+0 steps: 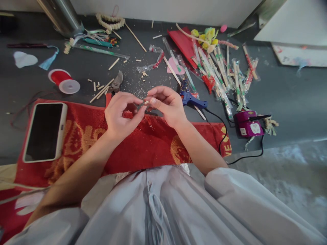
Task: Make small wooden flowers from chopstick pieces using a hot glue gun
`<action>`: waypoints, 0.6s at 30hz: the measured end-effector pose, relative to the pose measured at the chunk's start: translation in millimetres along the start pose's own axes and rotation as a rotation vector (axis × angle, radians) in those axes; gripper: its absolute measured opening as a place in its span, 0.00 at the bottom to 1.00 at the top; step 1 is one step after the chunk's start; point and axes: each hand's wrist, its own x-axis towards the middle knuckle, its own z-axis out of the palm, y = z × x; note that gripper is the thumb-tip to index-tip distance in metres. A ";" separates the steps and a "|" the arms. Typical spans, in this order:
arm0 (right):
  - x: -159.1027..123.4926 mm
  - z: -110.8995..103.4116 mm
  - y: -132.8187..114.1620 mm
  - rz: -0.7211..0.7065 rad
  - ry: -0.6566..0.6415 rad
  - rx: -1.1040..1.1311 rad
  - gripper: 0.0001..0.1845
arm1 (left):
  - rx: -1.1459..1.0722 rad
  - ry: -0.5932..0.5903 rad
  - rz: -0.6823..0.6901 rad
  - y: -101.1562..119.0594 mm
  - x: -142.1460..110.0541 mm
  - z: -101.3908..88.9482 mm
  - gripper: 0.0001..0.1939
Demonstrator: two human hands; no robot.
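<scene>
My left hand (122, 114) and my right hand (168, 106) meet above the near edge of the dark table. Between their fingertips is a small cream-coloured wooden piece (146, 102), partly covered by the fingers. My right thumb and fingers pinch it from one side. On the other side, the left thumb and index finger close on its end. A pair of pruning shears (117, 82) with red handles lies just beyond my left hand. Cut stick bits (98, 85) are scattered nearby. To the right of my right hand rests a blue glue gun (192, 99).
A red towel (143, 146) lies along the near edge, with a phone (44, 131) on it. Behind are a red ribbon spool (62, 80) and wrapped chopsticks (214, 73). The glue gun's black cord runs towards a purple power adapter (247, 124). A metal post (60, 17) stands far left.
</scene>
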 end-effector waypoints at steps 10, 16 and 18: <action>-1.0 0.8 -0.8 0.016 -0.014 -0.001 0.25 | 0.092 0.006 -0.014 -0.1 2.2 0.2 0.05; -1.1 2.6 -2.2 0.016 -0.003 -0.039 0.26 | 0.115 -0.016 -0.021 -1.4 2.5 -0.6 0.05; -1.5 3.2 -1.5 -0.004 0.017 -0.075 0.25 | 0.103 -0.023 -0.014 -2.0 2.4 -0.6 0.04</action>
